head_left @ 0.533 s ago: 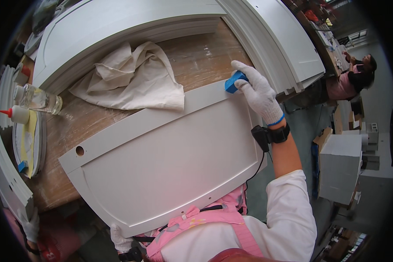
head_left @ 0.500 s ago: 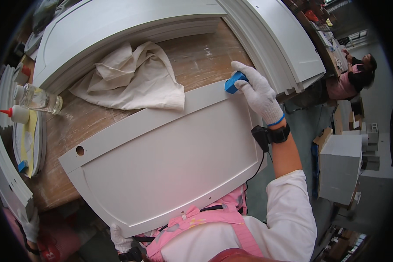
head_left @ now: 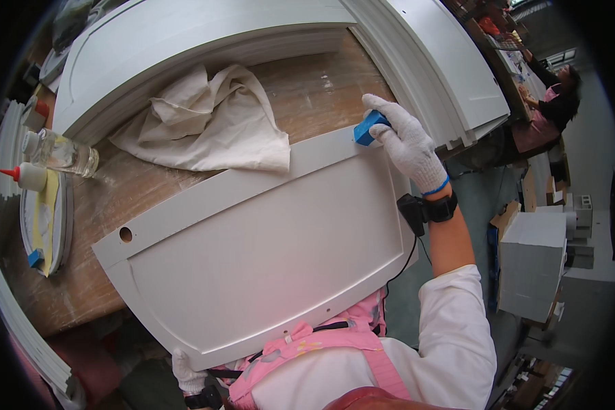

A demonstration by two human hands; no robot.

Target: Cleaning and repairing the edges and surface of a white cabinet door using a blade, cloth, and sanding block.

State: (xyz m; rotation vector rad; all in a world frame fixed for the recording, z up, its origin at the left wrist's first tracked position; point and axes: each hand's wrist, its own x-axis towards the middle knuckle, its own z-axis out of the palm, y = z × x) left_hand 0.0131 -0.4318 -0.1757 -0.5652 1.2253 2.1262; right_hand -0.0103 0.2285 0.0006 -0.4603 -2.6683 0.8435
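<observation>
A white panel (head_left: 253, 253), recessed in the middle with a raised frame and a round hole near one corner, lies slanted in front of me, partly over the table. My right hand (head_left: 410, 147), in a white knit glove, pinches a small blue block (head_left: 371, 128) between thumb and fingers. That block rests at the panel's far right corner, against its top edge. At the near left corner, my left hand (head_left: 188, 374), gloved too, grips the panel's edge; its thumb shows on top and the other fingers are mostly hidden.
A crumpled cream cloth (head_left: 205, 123) touches the panel's far edge. Stacked white panels (head_left: 205, 34) stand behind it, more (head_left: 444, 61) at right. On the left are a clear bottle (head_left: 61, 154), a red-tipped bottle (head_left: 31, 176) and another blue block (head_left: 35, 257). A co-worker (head_left: 547, 109) stands far right.
My right hand and the blue block have shifted very slightly right. At the lower left, another person's gloved hand has left view and the white panels there have moved. The far co-worker reaches out an arm.
</observation>
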